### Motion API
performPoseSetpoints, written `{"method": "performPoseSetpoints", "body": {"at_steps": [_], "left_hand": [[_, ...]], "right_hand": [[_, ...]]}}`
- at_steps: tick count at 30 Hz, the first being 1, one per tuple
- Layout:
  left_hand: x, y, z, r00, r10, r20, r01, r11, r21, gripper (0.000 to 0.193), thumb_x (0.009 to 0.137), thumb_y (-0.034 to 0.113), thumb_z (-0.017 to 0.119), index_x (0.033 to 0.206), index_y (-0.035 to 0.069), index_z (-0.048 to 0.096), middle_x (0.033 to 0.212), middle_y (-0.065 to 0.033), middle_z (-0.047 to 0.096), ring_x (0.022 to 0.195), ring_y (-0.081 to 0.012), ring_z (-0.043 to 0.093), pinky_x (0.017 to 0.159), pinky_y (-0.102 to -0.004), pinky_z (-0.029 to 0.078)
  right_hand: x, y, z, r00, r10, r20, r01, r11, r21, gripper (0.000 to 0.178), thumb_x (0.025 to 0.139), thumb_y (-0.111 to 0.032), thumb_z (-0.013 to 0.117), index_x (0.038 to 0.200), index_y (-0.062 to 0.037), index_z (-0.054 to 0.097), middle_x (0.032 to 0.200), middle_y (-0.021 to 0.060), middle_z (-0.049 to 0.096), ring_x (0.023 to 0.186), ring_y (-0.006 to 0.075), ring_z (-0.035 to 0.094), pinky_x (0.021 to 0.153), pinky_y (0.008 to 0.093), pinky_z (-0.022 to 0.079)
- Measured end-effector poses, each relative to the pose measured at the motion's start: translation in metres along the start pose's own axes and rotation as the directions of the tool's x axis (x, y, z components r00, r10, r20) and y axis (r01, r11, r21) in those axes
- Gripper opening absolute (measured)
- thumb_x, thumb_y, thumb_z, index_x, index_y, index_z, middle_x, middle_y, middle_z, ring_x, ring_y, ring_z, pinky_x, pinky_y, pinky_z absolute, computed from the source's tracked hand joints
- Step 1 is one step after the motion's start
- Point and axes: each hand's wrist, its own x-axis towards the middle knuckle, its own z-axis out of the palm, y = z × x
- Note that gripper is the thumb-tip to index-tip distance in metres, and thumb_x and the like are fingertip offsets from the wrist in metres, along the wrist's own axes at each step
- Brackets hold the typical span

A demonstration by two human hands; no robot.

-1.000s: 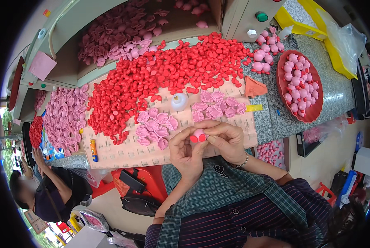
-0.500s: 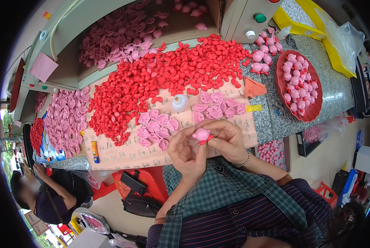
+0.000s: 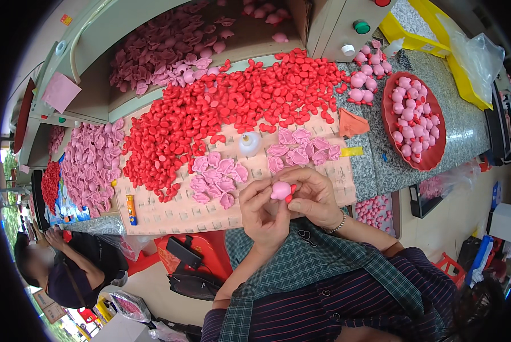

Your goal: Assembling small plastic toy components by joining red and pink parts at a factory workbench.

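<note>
Pink and rounded, a small soft plastic piece (image 3: 280,190) sits pinched between both hands at the table's (image 3: 466,131) near edge, a red bit against it. The left hand (image 3: 263,214) grips it from below, the right hand (image 3: 312,196) closes over it, steadying the pair. Loose pink shells (image 3: 218,176) lie just beyond, within reach, before the heap of red caps (image 3: 221,119).

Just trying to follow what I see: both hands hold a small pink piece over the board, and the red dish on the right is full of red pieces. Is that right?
Not quite. The red dish holds pink balls, not red pieces, as the head view shows. The rest stands: the left hand and right hand hold a small pink piece over the board.
</note>
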Motion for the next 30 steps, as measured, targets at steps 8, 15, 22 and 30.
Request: {"method": "performPoseSetpoints", "body": {"at_steps": [8, 15, 22, 30], "left_hand": [[0.007, 0.005, -0.001, 0.999, -0.021, -0.049, 0.029, 0.987, 0.16, 0.033, 0.078, -0.002, 0.075, 0.109, 0.0, 0.062, 0.109, -0.0166, 0.061, 0.1, -0.0266, 0.06, 0.088, -0.0335, 0.048], [0.008, 0.005, 0.003, 0.994, -0.071, -0.085, 0.077, 0.994, 0.073, 0.029, 0.079, -0.002, 0.075, 0.106, 0.001, 0.064, 0.106, -0.0149, 0.062, 0.097, -0.0256, 0.06, 0.086, -0.0336, 0.048], [0.007, 0.005, 0.001, 0.997, -0.034, -0.063, 0.04, 0.995, 0.092, 0.033, 0.076, 0.0, 0.078, 0.105, 0.001, 0.062, 0.105, -0.0149, 0.063, 0.096, -0.0259, 0.06, 0.085, -0.0339, 0.049], [0.009, 0.006, -0.002, 0.994, 0.001, 0.106, -0.001, 1.0, 0.002, 0.041, 0.083, -0.009, 0.066, 0.12, -0.002, 0.05, 0.117, -0.0173, 0.052, 0.098, -0.0199, 0.057, 0.085, -0.0302, 0.049]], "right_hand": [[-0.004, 0.008, -0.005, 0.984, 0.058, -0.167, -0.085, 0.984, -0.159, 0.035, 0.101, -0.019, 0.051, 0.127, 0.0043, 0.054, 0.119, 0.0117, 0.06, 0.106, 0.0178, 0.061, 0.092, 0.0317, 0.05], [-0.001, -0.003, 0.001, 0.978, 0.092, -0.185, -0.128, 0.973, -0.191, 0.035, 0.102, -0.021, 0.051, 0.125, 0.0039, 0.056, 0.115, 0.0081, 0.061, 0.105, 0.0136, 0.059, 0.093, 0.0299, 0.047], [-0.002, 0.001, 0.001, 0.965, 0.183, -0.186, -0.174, 0.982, 0.068, 0.033, 0.103, -0.019, 0.048, 0.128, 0.0022, 0.053, 0.115, 0.0101, 0.061, 0.105, 0.0166, 0.06, 0.093, 0.0326, 0.05], [0.001, -0.002, -0.008, 0.968, 0.213, -0.134, -0.155, 0.924, 0.348, 0.034, 0.104, -0.026, 0.046, 0.123, 0.0008, 0.053, 0.11, 0.0149, 0.063, 0.098, 0.0235, 0.065, 0.086, 0.0382, 0.055]]}}
